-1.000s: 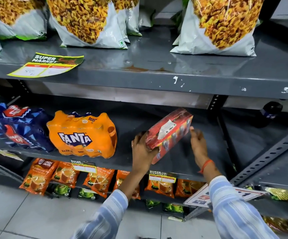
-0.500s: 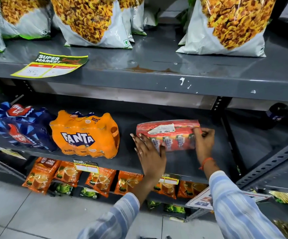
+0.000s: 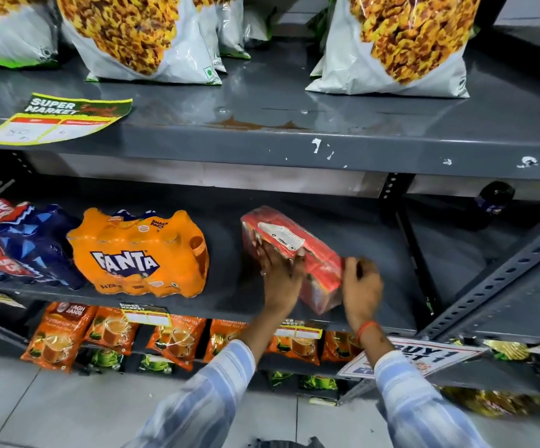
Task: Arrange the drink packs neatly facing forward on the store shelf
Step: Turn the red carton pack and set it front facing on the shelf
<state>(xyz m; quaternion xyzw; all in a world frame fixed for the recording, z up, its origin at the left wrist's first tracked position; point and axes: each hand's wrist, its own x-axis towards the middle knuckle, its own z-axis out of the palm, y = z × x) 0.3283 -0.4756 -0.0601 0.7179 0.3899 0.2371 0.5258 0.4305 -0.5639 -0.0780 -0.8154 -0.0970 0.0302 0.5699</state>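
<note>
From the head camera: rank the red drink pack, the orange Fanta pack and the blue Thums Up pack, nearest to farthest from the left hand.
From the left hand:
1. Red drink pack: under the fingers, lying skewed on the middle shelf.
2. Orange Fanta pack: to its left on the same shelf.
3. Blue Thums Up pack: farthest left, beyond the Fanta.

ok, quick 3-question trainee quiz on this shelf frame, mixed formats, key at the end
1. True or false: the red drink pack sits square to the shelf edge.
2. Which pack stands directly left of the gap beside the red pack? A) Fanta pack B) blue Thums Up pack C) snack bag
3. Which hand lies flat on the red pack's near side?

Key: 1 false, it lies skewed. 2 A. 3 left hand; right hand is at its right end.
</note>
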